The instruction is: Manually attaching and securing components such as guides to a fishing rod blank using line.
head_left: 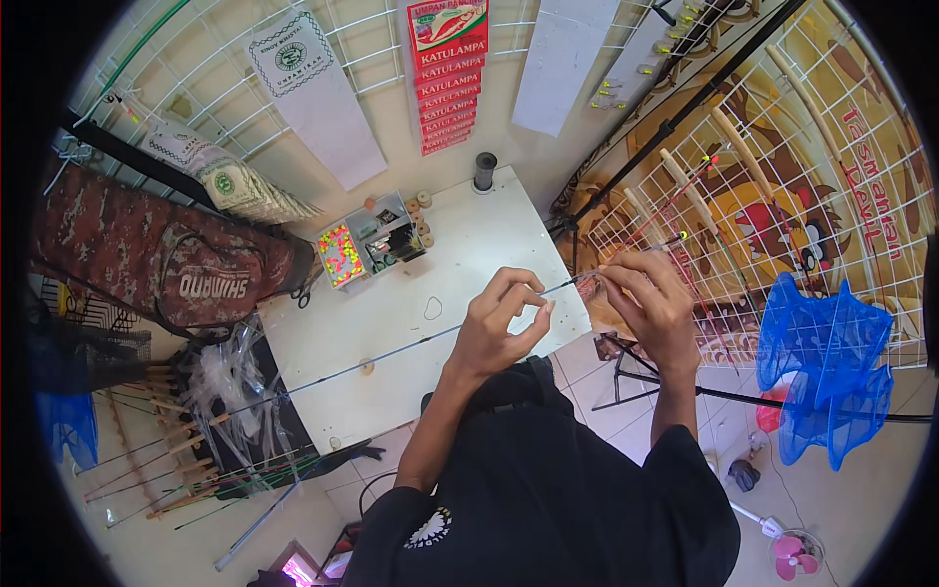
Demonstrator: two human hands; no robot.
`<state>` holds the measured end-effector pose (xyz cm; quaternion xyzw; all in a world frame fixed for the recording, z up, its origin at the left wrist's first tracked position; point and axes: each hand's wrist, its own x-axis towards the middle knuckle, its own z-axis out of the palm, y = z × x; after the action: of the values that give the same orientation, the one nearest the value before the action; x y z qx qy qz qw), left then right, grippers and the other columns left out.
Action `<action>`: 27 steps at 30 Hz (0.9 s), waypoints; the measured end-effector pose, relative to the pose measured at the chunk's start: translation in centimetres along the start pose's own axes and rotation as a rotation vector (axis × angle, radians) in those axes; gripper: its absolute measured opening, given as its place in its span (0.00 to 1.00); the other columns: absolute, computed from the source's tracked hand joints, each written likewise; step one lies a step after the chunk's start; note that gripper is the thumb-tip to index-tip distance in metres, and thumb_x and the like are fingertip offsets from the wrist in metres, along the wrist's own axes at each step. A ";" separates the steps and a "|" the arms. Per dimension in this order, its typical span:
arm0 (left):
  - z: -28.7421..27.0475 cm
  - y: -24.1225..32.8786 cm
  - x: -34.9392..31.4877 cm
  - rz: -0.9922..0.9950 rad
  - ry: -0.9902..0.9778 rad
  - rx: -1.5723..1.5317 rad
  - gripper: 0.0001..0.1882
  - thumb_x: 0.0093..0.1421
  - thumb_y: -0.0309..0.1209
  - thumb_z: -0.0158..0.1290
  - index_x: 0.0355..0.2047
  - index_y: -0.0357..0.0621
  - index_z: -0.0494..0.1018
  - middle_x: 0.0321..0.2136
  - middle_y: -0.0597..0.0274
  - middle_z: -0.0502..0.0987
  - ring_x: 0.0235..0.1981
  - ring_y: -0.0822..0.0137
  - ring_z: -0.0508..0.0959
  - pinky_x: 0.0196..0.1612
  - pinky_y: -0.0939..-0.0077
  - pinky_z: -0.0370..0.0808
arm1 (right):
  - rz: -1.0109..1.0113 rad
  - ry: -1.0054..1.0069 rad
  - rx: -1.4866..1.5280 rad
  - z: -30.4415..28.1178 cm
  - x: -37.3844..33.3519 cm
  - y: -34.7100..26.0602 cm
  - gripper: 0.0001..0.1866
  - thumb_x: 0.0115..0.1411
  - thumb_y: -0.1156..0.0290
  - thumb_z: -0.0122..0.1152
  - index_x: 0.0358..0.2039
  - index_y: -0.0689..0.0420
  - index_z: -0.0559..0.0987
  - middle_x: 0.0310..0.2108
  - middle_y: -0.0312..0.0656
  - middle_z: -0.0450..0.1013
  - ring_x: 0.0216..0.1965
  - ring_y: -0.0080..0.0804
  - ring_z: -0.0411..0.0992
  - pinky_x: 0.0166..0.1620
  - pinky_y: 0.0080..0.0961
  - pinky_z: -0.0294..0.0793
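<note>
A thin blue-grey fishing rod [397, 350] with dark bands slants across the white table from lower left up to my hands. My left hand [499, 328] is closed, thumb and fingertips pinched around the rod close to its thin end. Past the table's right edge, my right hand [650, 298] is closed too, its thumb and forefinger pinching the rod's tip or a line at it; the fingers hide which. A short gap with a dark bit of rod shows between the two hands. A small loop of dark line [432, 308] lies on the table left of my left hand.
On the white table [469, 230] stand a divided tray [383, 217] with bright beads, several tan spools [423, 227] and a dark cylinder [484, 172]. A camouflage bag [176, 254] and several thin rods are at left. Blue nets [827, 362] and a wire grid rack fill the right.
</note>
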<state>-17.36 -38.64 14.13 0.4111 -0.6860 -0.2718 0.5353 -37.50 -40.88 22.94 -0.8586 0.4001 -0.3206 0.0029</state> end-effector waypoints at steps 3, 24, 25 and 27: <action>0.2 0.5 0.7 -0.134 -0.035 -0.113 0.07 0.55 0.25 0.60 0.30 0.37 0.72 0.34 0.58 0.75 0.21 0.70 0.74 0.24 0.75 0.72 | 0.042 0.042 0.063 0.3 -0.2 0.0 0.12 0.47 0.80 0.69 0.34 0.61 0.79 0.34 0.40 0.74 0.36 0.37 0.74 0.38 0.31 0.74; 2.3 -1.0 5.1 -0.629 -0.462 -0.360 0.16 0.65 0.41 0.51 0.40 0.43 0.81 0.22 0.69 0.77 0.13 0.83 0.63 0.16 0.85 0.59 | 0.199 0.265 0.157 1.6 -4.1 -0.6 0.12 0.44 0.82 0.70 0.30 0.56 0.82 0.34 0.36 0.77 0.40 0.35 0.71 0.43 0.30 0.71; 2.2 -0.9 5.2 -0.629 -0.463 -0.360 0.16 0.65 0.41 0.51 0.40 0.43 0.81 0.22 0.69 0.77 0.13 0.83 0.63 0.16 0.85 0.59 | 0.219 0.271 0.177 1.8 -4.4 -0.6 0.11 0.44 0.82 0.69 0.30 0.56 0.82 0.34 0.35 0.77 0.39 0.34 0.71 0.43 0.30 0.71; 2.0 -0.5 5.3 -0.772 -0.511 -0.426 0.15 0.64 0.40 0.53 0.39 0.43 0.80 0.21 0.69 0.75 0.11 0.83 0.62 0.12 0.85 0.56 | 0.237 0.269 0.177 2.1 -5.0 -0.6 0.11 0.44 0.82 0.69 0.30 0.55 0.82 0.34 0.35 0.78 0.39 0.34 0.71 0.43 0.30 0.70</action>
<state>-19.65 -43.63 15.85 0.4367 -0.5226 -0.6755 0.2827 -38.31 -37.59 18.73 -0.7511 0.4655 -0.4639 0.0627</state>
